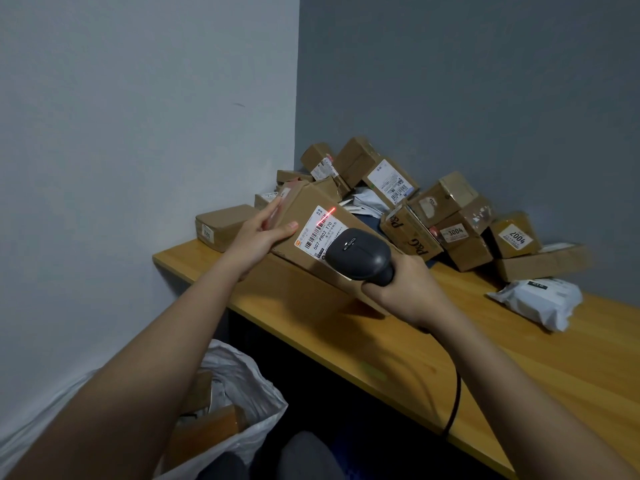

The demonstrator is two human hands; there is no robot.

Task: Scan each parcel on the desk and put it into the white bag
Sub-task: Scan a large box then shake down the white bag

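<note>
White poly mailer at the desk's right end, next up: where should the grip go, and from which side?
Judging by its pose, take the white poly mailer from above at its puffed middle, pinching across the short width. It lies flat and apart from the boxes, so top access looks free; the soft film should gather easily.

A parcel sorting corner in a plain room: labelled boxes (pixel 408 202) heaped on a wooden tabletop (pixel 519 358), a barcode scanner (pixel 360 258), a white bag (pixel 242 393) below.
</note>
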